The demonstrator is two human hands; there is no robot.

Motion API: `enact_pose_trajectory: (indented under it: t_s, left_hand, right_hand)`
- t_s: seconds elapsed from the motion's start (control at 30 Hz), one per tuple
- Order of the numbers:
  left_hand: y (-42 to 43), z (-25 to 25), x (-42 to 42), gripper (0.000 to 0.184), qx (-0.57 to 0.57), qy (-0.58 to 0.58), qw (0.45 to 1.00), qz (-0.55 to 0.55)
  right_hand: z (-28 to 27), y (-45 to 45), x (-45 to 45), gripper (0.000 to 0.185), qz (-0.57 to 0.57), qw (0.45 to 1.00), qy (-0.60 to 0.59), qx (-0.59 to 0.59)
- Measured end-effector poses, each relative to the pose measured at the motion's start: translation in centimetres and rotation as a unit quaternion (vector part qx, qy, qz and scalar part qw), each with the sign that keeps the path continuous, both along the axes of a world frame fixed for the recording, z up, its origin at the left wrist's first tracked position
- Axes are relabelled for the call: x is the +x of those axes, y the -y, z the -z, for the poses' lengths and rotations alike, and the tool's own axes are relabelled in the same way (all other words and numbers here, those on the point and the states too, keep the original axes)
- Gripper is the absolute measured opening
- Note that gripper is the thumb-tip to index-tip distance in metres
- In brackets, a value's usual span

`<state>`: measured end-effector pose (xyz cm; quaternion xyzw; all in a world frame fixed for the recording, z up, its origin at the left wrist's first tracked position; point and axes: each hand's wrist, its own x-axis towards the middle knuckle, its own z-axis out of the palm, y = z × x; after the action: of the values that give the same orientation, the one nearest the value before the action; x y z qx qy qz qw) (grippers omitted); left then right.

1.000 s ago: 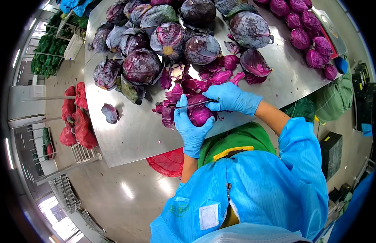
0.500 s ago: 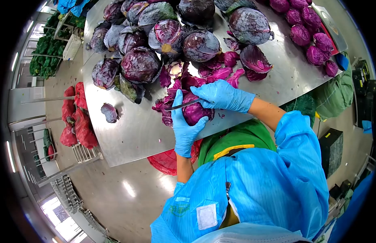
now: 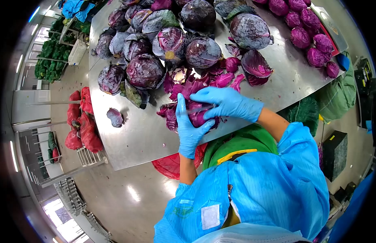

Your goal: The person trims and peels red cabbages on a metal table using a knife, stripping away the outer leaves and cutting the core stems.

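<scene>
My left hand [image 3: 189, 131], in a blue glove, grips the left side of a red cabbage [image 3: 198, 118], with its thumb along the near side. Over the cabbage's top, my gloved right hand [image 3: 230, 103] is closed on a knife [image 3: 200, 108]. The blade looks blurred and lies close to the cabbage; most of the handle is hidden by the fingers. Loose purple leaves [image 3: 168, 117] lie beside and behind the cabbage on the metal table [image 3: 135, 139].
Whole dark cabbages [image 3: 145, 71] are heaped at the back left of the table. Several peeled bright purple cabbages [image 3: 300, 37] lie at the back right. A curled leaf [image 3: 115, 117] rests at the left. Red net sacks [image 3: 89, 131] stand beyond the left edge.
The knife blade, which stretched left across the cabbage to my left hand, now shows shorter and blurred. My right hand has turned slightly over the cabbage. The whole view has shifted a little.
</scene>
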<state>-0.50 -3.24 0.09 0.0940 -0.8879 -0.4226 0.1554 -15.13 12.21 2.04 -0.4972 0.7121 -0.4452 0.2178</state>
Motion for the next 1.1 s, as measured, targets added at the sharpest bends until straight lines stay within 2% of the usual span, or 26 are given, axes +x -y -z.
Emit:
enact_pose_trajectory:
  t_s: [0.07, 0.17, 0.2, 0.3, 0.33, 0.43, 0.47, 0.5, 0.57, 0.63, 0.7, 0.77, 0.83, 0.9, 0.97, 1.0, 1.1]
  left_hand:
    - [-0.1, 0.6, -0.5, 0.128, 0.013, -0.003, 1.000, -0.002]
    - [-0.2, 0.8, -0.7, 0.132, 0.046, -0.034, 0.998, -0.015]
    - [-0.1, 0.8, -0.7, 0.134, 0.051, -0.023, 0.998, -0.004]
    - [-0.1, 1.4, -0.4, 0.134, 0.061, -0.044, 0.997, 0.000]
    - [-0.1, 1.3, -0.3, 0.134, 0.051, -0.043, 0.998, 0.004]
    - [-0.8, 1.3, -0.5, 0.133, 0.099, -0.056, 0.993, -0.019]
    - [-0.8, 0.8, -0.4, 0.132, 0.042, -0.045, 0.998, -0.011]
    - [-1.0, 0.8, 0.0, 0.130, 0.066, -0.026, 0.997, -0.006]
    - [-1.3, 0.3, 1.0, 0.131, 0.054, -0.030, 0.998, 0.003]
    - [-1.5, 0.6, 2.0, 0.122, 0.040, -0.028, 0.999, -0.017]
    - [-0.7, 0.2, 2.5, 0.115, -0.012, 0.001, 1.000, -0.027]
    - [-0.1, 0.7, 2.8, 0.108, 0.049, -0.014, 0.998, -0.035]
    - [0.4, 0.6, 3.1, 0.107, 0.072, -0.006, 0.997, -0.027]
    - [0.7, 0.2, 3.1, 0.105, 0.146, -0.001, 0.989, -0.009]
    - [1.0, -0.4, 3.2, 0.104, 0.242, 0.006, 0.970, 0.007]
    - [1.2, -0.7, 3.0, 0.099, 0.182, 0.011, 0.983, 0.021]
    - [-0.1, -1.1, 2.3, 0.090, 0.121, 0.042, 0.992, -0.019]
  right_hand:
    - [-1.7, 1.2, 0.3, 0.051, -0.043, 0.996, -0.052, 0.060]
    - [-0.5, 2.4, -1.6, 0.046, -0.105, 0.990, -0.084, 0.041]
    - [-0.4, 2.6, -2.0, 0.037, -0.114, 0.985, -0.125, 0.009]
    - [-0.3, 3.7, -1.5, 0.030, -0.124, 0.938, -0.310, 0.097]
    - [0.8, 3.7, -1.5, 0.021, -0.107, 0.930, -0.352, 0.022]
    - [3.0, 4.2, -2.2, 0.018, -0.028, 0.926, -0.374, -0.046]
    - [3.6, 4.5, -3.0, 0.016, 0.031, 0.922, -0.381, -0.059]
    - [3.8, 4.1, -4.6, 0.017, 0.070, 0.916, -0.394, -0.037]
    - [5.9, 2.9, -7.0, 0.016, 0.207, 0.921, -0.311, 0.107]
    - [4.7, 0.2, -7.0, 0.022, 0.234, 0.924, -0.288, 0.091]
    - [2.6, -1.5, -4.8, 0.041, 0.207, 0.950, -0.201, 0.118]
    - [3.3, -2.6, -3.2, 0.052, 0.067, 0.995, -0.010, 0.075]
    - [3.6, -1.5, -0.8, 0.060, 0.024, 0.994, 0.050, 0.099]
    - [2.6, -0.3, 0.3, 0.068, 0.011, 0.969, 0.201, 0.142]
    - [3.7, 0.3, 0.4, 0.066, 0.024, 0.971, 0.197, 0.131]
    - [3.5, 0.6, 0.2, 0.064, 0.014, 0.963, 0.225, 0.149]
    - [2.7, 1.3, -1.2, 0.060, -0.008, 0.929, 0.311, 0.199]
